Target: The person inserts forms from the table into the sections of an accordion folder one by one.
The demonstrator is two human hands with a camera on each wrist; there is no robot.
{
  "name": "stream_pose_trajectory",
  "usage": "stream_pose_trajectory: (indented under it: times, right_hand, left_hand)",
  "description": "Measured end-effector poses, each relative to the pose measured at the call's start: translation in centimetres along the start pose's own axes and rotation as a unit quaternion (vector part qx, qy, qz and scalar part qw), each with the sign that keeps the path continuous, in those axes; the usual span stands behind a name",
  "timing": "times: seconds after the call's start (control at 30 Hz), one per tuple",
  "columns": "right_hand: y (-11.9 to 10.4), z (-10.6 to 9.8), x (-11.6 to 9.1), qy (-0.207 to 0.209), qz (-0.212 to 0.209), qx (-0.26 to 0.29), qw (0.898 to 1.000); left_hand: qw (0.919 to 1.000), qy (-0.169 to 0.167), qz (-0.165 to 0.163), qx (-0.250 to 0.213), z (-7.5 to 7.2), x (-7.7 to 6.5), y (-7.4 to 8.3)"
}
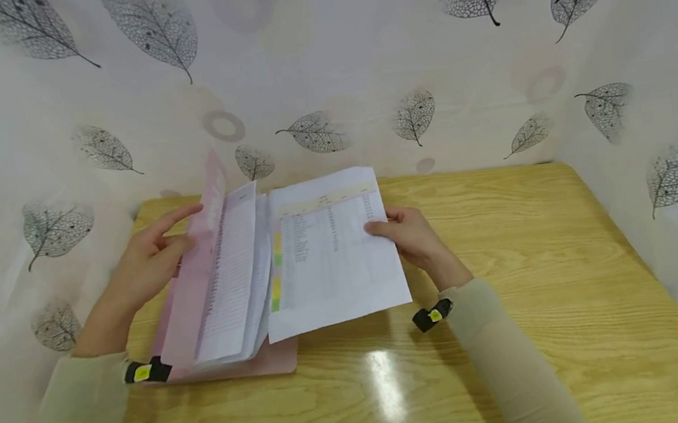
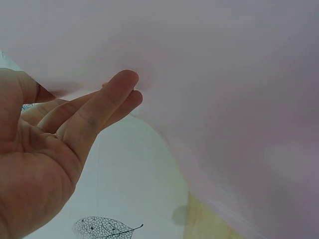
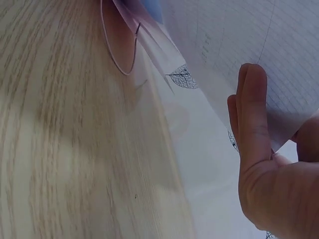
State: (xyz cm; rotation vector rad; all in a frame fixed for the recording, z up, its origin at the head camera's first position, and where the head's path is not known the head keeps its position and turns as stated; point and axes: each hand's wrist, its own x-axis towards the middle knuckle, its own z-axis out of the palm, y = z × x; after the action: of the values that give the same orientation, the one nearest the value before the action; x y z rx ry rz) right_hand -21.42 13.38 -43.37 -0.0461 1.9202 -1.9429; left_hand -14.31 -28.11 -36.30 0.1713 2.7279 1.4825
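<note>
A pink folder (image 1: 189, 314) stands partly opened at the left of the table, with several printed sheets (image 1: 229, 274) inside it, tilted up. My left hand (image 1: 151, 259) holds the raised pink cover by its outer edge; in the left wrist view, the fingers of my left hand (image 2: 75, 124) lie against the cover's pink surface (image 2: 224, 89). My right hand (image 1: 414, 234) pinches the right edge of a white printed table sheet (image 1: 333, 268), thumb in front and fingers behind. The right wrist view shows this hand (image 3: 264, 164) against the paper's back (image 3: 224, 40), which has faint lined print.
A wooden table (image 1: 514, 289) lies under everything. Behind and at both sides hangs a white curtain (image 1: 346, 62) with a leaf print, meeting the table's edges. Black wrist straps (image 1: 433, 315) sit at both cuffs.
</note>
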Motion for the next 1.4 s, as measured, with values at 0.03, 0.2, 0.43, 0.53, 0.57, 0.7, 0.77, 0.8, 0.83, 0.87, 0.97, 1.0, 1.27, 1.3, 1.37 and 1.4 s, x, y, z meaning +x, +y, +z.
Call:
stream_pose_trajectory:
  times: [0.03,0.2,0.43,0.53,0.57,0.7,0.77,0.8,0.83,0.87,0.97,1.0,1.27,1.3,1.37,1.4]
  right_hand:
    - [0.0,0.1,0.0,0.002,-0.002,0.002,1.0]
    - [-0.2,0.3,0.0,0.013,0.004,0.0,1.0]
    - [-0.4,0.1,0.1,0.03,0.012,0.006,0.999]
    - [-0.4,0.1,0.3,0.033,0.018,0.013,0.999]
    - [-0.4,0.0,0.3,0.035,0.021,0.017,0.999]
    - [-0.3,-0.1,0.5,0.049,0.032,0.021,0.998]
    - [-0.2,0.0,0.5,0.053,0.031,0.02,0.998]
    - [-0.2,0.1,0.5,0.052,0.028,0.017,0.998]
    - [-0.2,0.2,0.4,0.048,0.024,0.012,0.999]
    - [-0.2,0.2,0.4,0.043,0.017,0.009,0.999]
    - [-0.1,0.5,0.2,0.021,-0.007,-0.003,1.0]
    - [0.0,0.6,0.1,0.014,-0.017,-0.007,1.0]
    - [0.2,1.5,-0.2,-0.003,-0.044,-0.036,0.998]
    - [0.2,1.6,-0.3,-0.003,-0.041,-0.038,0.998]
    - [0.2,1.9,-0.3,-0.002,-0.037,-0.048,0.998]
    - [0.1,1.9,-0.4,0.005,-0.034,-0.053,0.998]
  left_hand:
    - [1.0,0.0,-0.001,0.001,0.0,0.0,0.0]
    - [1.0,0.004,-0.001,0.004,0.0,0.1,0.1]
    - [1.0,0.002,-0.003,0.004,0.0,0.2,-0.1]
    - [1.0,0.001,-0.003,0.005,0.1,0.2,-0.1]
    - [1.0,0.001,-0.003,0.006,0.1,0.2,-0.1]
    - [1.0,-0.002,-0.003,0.005,0.0,0.2,0.0]
    - [1.0,-0.003,-0.002,0.004,0.0,0.2,0.0]
    - [1.0,-0.004,-0.001,0.004,0.0,0.2,0.0]
    - [1.0,-0.004,-0.001,0.003,0.0,0.2,0.0]
    - [1.0,-0.005,-0.001,0.002,0.0,0.2,0.1]
    - [1.0,-0.004,0.002,0.003,0.0,0.1,0.1]
    - [1.0,-0.004,0.002,0.004,0.0,0.1,0.1]
    - [1.0,0.0,-0.005,0.006,0.0,0.1,0.1]
    - [1.0,0.001,-0.005,0.006,0.1,0.1,0.1]
    - [1.0,0.001,-0.004,0.005,0.1,0.1,0.2]
    - [1.0,0.001,-0.003,0.005,0.1,0.0,0.3]
